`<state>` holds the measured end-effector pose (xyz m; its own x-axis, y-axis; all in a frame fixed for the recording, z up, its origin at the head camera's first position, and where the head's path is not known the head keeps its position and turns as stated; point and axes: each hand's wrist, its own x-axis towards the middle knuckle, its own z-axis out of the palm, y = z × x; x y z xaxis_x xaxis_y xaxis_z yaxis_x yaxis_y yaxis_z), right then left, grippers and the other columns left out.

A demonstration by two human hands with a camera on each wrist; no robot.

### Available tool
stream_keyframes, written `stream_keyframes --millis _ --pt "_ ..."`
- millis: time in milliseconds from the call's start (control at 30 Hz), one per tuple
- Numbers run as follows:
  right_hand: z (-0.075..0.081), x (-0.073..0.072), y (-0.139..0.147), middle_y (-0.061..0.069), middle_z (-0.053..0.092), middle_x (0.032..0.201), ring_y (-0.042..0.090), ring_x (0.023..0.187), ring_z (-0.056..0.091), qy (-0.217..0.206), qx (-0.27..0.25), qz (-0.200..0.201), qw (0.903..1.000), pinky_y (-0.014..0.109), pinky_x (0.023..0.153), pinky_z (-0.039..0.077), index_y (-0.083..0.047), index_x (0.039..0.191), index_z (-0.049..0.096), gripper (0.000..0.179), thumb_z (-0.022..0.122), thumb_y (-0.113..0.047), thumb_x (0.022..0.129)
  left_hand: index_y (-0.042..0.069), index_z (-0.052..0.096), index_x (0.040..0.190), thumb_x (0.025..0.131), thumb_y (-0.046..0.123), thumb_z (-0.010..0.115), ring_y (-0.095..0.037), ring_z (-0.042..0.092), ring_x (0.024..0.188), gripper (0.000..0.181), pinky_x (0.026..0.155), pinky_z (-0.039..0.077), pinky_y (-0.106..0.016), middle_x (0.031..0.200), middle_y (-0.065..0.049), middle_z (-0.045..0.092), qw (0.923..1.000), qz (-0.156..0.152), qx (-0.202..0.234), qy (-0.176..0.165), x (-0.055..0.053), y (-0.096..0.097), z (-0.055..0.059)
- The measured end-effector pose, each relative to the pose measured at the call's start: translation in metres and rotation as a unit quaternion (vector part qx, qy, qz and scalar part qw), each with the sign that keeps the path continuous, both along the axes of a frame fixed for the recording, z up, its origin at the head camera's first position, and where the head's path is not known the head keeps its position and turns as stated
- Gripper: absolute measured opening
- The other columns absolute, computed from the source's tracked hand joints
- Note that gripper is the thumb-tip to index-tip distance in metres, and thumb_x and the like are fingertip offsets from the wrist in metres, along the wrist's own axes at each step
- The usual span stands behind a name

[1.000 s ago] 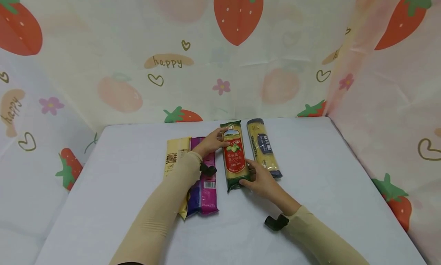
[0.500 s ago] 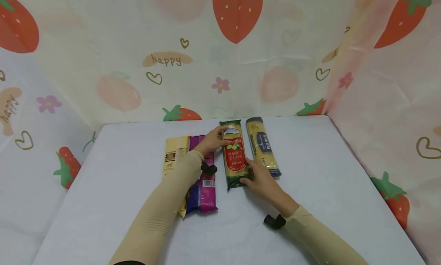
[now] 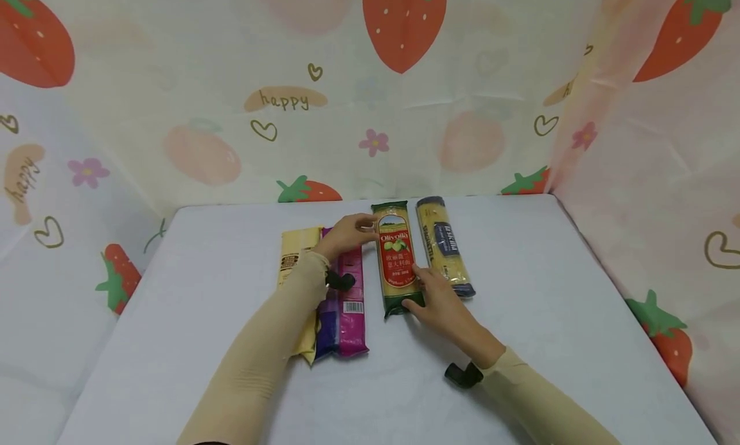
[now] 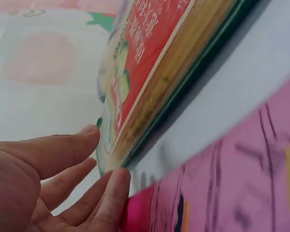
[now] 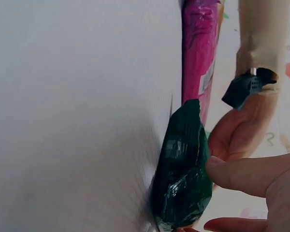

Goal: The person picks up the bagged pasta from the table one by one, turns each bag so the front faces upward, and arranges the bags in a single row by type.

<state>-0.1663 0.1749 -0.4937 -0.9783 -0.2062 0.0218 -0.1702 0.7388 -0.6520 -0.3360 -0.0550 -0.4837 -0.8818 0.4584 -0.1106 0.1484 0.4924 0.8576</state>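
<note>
A green-ended pack of spaghetti (image 3: 397,255) with a red label lies on the white table. My left hand (image 3: 351,232) is by its upper left edge, fingers fairly straight and slightly apart from it in the head view; the left wrist view shows thumb and fingertips very near the pack's end. At the lower right, my right hand (image 3: 440,302) holds the same pack, its thumb on the green end (image 5: 183,169) and fingers along the side, partly hidden. To the right lies a yellow pasta pack (image 3: 445,246) with dark blue ends.
Left of the green-ended pack lie a magenta and purple pack (image 3: 351,323) and a cream-yellow pack (image 3: 297,243), side by side, partly covered by the left arm. A strawberry-printed curtain (image 3: 347,137) stands behind the table (image 3: 520,316).
The left hand has let go of the green-ended spaghetti pack's upper part and drawn slightly left. The right hand stays at the lower end, and the packs lie about where they were.
</note>
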Motion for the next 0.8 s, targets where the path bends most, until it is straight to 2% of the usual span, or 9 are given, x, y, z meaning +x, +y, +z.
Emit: stream_keyframes --millis 133,400,600,800 --pt "0.003 0.003 -0.003 0.022 0.054 0.153 0.039 0.140 0.054 0.017 0.003 0.002 0.9998 0.056 0.116 0.046 0.001 0.162 0.044 0.079 0.083 -0.021 0.097 0.000 0.050 0.158 0.107 0.013 0.066 -0.039 0.054 0.144 0.055 0.118 0.046 -0.050 0.157 -0.024 0.054 0.9999 0.000 -0.006 0.011 0.002 -0.017 0.004" --pt "0.011 0.008 -0.011 0.019 0.056 0.152 0.038 0.140 0.055 0.047 -0.024 0.021 0.9984 0.056 0.116 0.047 0.000 0.158 0.050 0.070 0.082 -0.018 0.097 -0.002 0.051 0.156 0.106 0.012 0.068 -0.041 0.055 0.142 0.055 0.118 0.046 -0.052 0.155 -0.027 0.054 0.9990 0.006 -0.011 0.042 0.002 -0.047 0.009" --pt "0.014 0.011 -0.019 0.016 0.057 0.152 0.034 0.139 0.057 0.041 -0.057 0.048 0.9964 0.054 0.115 0.049 -0.003 0.156 0.053 0.068 0.083 -0.018 0.097 0.000 0.052 0.157 0.107 0.016 0.068 -0.042 0.051 0.145 0.054 0.120 0.043 -0.053 0.156 -0.024 0.054 0.9940 0.017 -0.072 0.080 0.002 -0.063 0.007" --pt "0.008 0.012 -0.027 0.013 0.056 0.155 0.031 0.139 0.057 0.024 -0.070 0.081 0.9940 0.053 0.115 0.049 -0.008 0.160 0.049 0.074 0.084 -0.024 0.097 -0.002 0.052 0.156 0.107 0.016 0.069 -0.047 0.050 0.143 0.055 0.117 0.045 -0.057 0.157 -0.027 0.051 0.9872 -0.002 -0.116 0.109 0.002 -0.076 0.005"
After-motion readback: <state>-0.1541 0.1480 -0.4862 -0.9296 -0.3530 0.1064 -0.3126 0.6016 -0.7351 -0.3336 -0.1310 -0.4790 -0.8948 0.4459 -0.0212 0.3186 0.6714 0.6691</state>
